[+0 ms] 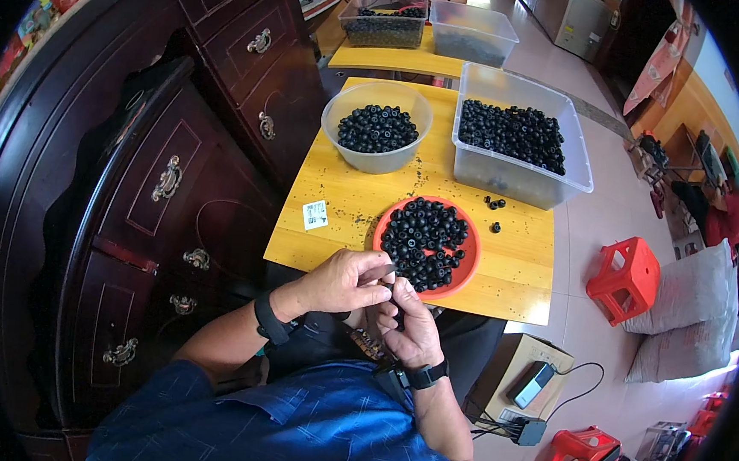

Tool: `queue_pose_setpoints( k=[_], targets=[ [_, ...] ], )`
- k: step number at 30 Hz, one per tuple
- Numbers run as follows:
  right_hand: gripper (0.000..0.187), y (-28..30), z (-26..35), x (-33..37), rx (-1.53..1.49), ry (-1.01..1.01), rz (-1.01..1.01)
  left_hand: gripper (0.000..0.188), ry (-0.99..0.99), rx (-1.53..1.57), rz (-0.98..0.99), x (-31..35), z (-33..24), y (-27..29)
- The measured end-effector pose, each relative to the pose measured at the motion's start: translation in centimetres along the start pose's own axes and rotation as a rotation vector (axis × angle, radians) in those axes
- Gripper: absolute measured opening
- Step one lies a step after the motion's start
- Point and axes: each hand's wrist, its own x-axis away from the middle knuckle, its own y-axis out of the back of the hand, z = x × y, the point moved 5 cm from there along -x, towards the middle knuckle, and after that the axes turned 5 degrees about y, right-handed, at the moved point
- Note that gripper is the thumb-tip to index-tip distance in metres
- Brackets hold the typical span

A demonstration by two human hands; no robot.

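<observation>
Both my hands meet in front of the near table edge, beside an orange-red plate [472, 268] heaped with small black ring-shaped plastic parts [425, 234]. The fingers of my left hand [344, 282] are closed round a dark, thin, blade-like piece [377, 274], whose far end points toward the plate. My right hand [414, 330] is closed too, its thumb and fingertips pressed up against the left fingertips. Whatever it grips is mostly hidden by the fingers; a bit of black shows below them.
Beyond the plate stand a round translucent tub [333, 134] and a rectangular translucent bin [518, 183], both holding black parts. Loose parts [495, 204], black scraps and a white label [315, 215] lie on the yellow table [516, 279]. A dark cabinet [191, 209] borders the left; a red stool [624, 281] stands right.
</observation>
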Motion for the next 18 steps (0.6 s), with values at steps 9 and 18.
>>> queue_pose_setpoints(
  k=[9, 18],
  targets=[
    [0.017, -0.7, -0.1, 0.0, -0.137, -0.06, 0.002, 0.019, -0.001, -0.106, 0.019, 0.1, 0.3, 0.8],
    [0.017, -1.0, -0.1, 0.1, -0.02, -0.029, -0.031, 0.044, -0.148, -0.606, -0.1, 0.5, -1.8, 0.2]
  ],
)
